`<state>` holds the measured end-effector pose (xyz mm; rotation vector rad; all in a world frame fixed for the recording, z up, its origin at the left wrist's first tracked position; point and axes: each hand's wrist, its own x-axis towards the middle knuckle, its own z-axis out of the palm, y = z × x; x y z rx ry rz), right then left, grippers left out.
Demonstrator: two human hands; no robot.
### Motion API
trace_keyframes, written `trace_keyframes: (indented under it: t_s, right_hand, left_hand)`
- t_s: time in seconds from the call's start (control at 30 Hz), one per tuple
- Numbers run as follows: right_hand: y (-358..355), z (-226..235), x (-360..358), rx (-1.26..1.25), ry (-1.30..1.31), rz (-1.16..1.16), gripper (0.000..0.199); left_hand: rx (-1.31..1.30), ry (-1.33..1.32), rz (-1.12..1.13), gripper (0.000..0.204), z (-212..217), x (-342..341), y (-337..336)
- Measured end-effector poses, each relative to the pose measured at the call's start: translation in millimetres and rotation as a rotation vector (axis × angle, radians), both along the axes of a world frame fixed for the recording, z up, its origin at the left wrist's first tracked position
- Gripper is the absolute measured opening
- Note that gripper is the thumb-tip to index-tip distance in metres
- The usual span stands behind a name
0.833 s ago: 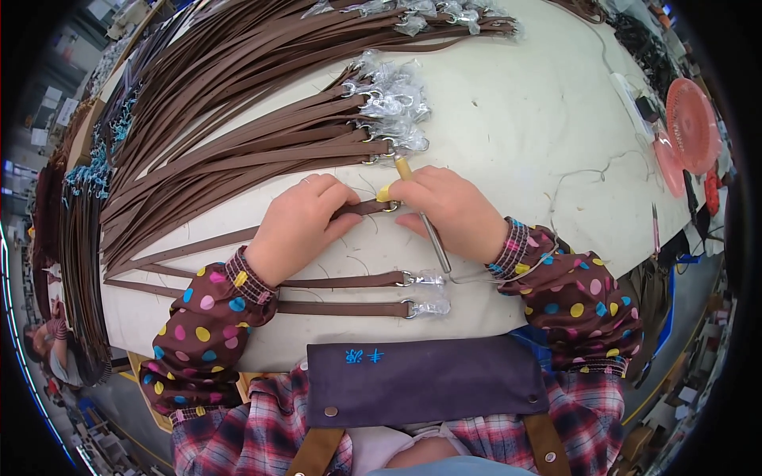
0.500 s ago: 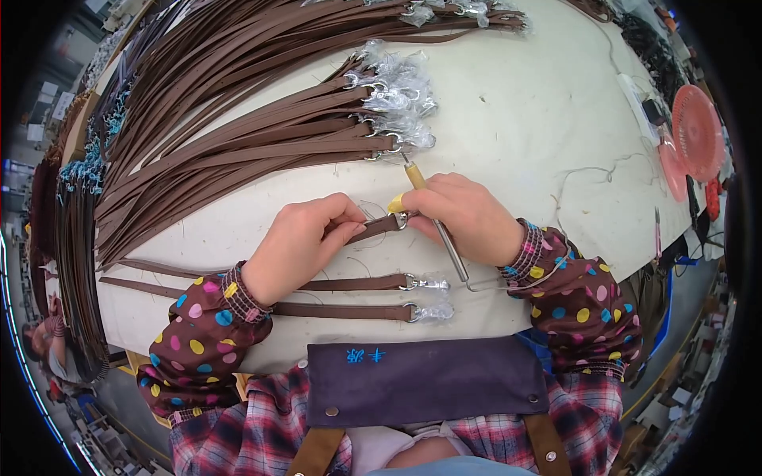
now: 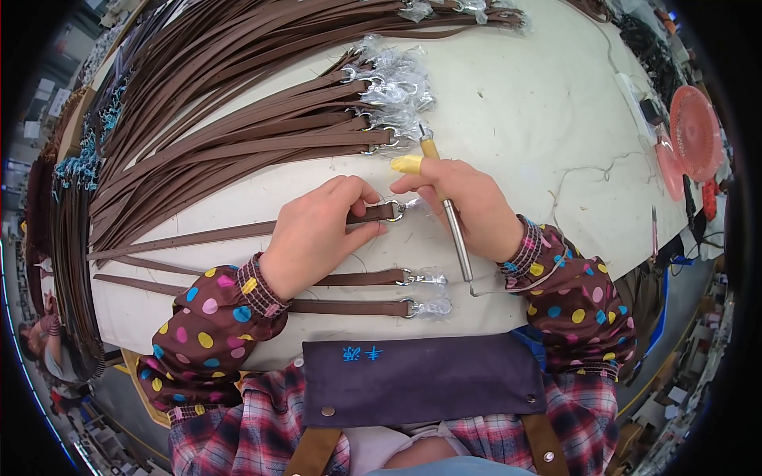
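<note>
A brown strap (image 3: 321, 223) lies across the table, its metal ring and plastic-wrapped clasp at the right end. Over that strap is my left hand (image 3: 317, 230), thumb and index finger apart on either side near the ring. My right hand (image 3: 476, 208) grips a corded pen-shaped tool (image 3: 456, 238), like a small soldering iron, with a yellow grip and metal barrel. Its thin tip points away from me. Yellow wrapping (image 3: 407, 164) covers one right fingertip, just beyond the clasp. Closer to me, two similar straps (image 3: 365, 307) lie side by side with wrapped clasps.
A large bundle of brown straps (image 3: 238, 127) with wrapped clasps (image 3: 397, 87) fills the far left. Darker straps (image 3: 75, 262) hang over the left edge. At the right are a pink basket (image 3: 696, 133), a power strip (image 3: 637, 99) and loose cord. Behind the left edge, a person (image 3: 51, 341) is visible.
My left fingers have parted from their pinch on the strap, which now lies flatter and straighter. My right hand has moved off the ring, slightly right and away, still gripping the tool.
</note>
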<state>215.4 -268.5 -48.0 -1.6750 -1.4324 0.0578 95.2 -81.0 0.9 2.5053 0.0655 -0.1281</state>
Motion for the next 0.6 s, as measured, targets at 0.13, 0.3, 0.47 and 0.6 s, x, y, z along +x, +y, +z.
trace_keyframes:
  t_s: [0.13,0.3,0.47,0.6]
  right_hand:
    - [-5,15,-11,0.086,0.515,-0.031,0.038]
    - [3,20,-14,0.164,0.851,-0.016,0.026]
    - [17,17,-22,0.061,0.713,-0.099,0.009]
    - [4,9,-18,0.040,0.035,-0.128,0.020]
  left_hand:
    - [-0.027,0.007,0.044,0.021,-4,6,0]
    - [-0.122,0.048,0.071,0.015,-9,9,8]
    - [-0.318,0.021,0.073,0.015,-1,3,25]
    - [-0.108,-0.082,0.109,0.015,27,-18,70]
